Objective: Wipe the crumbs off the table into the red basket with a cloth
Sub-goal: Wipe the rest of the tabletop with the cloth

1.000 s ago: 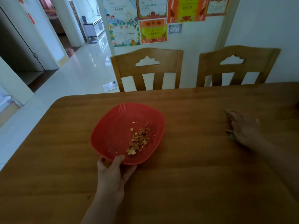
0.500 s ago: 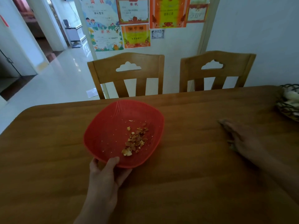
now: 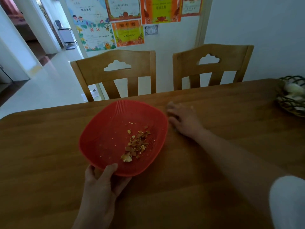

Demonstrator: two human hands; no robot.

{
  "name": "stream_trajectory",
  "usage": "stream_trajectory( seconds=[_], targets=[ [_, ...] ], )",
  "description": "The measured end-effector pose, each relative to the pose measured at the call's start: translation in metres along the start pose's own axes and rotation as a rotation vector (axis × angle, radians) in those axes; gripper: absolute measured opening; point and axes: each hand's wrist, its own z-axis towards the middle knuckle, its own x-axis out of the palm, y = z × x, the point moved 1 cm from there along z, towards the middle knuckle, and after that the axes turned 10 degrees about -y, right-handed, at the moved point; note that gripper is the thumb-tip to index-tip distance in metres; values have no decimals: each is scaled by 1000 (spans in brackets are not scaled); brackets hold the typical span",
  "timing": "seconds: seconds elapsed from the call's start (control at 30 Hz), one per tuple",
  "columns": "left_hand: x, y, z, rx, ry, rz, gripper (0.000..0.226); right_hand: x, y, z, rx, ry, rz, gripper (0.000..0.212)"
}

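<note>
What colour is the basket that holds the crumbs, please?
Red basket, clearest in the head view.

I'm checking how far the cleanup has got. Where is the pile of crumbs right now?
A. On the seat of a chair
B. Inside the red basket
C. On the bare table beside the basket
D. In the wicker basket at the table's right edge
B: the crumbs lie in a heap inside the red basket, whose near rim the left hand holds.
</note>
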Motion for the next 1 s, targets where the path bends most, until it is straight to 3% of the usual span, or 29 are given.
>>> stream_trajectory(
  seconds=[0.07,0.13,0.37,0.47,0.53,0.6,0.73,0.8,0.87,1.0],
  targets=[
    [12,5,-2,-1,13,10,60,-5,-13,-10,-111,37,35,37],
    [20,8,-1,-2,26,15,63,-17,-44,-18,-86,28,42,37],
    [47,20,0,-19,69,1,60,-103,-205,-71,461,-169,-310,36],
    [54,25,-3,-27,69,7,59,-110,-212,-72,649,-216,-421,32],
    [59,29,-6,-38,69,13,60,-100,-189,-62,622,-232,-419,33],
    [64,34,-11,-44,70,19,61,-81,-157,-51,476,-221,-261,37],
    [77,44,-25,-60,78,41,60,-49,-104,-40,111,-32,-66,42],
    [83,47,-31,-63,82,49,59,-49,-104,-44,38,-5,-49,42],
    [87,50,-35,-63,83,59,59,-58,-121,-53,66,-55,-77,41],
    [91,57,-43,-59,93,82,56,-93,-187,-92,331,-145,-291,41]
  ],
)
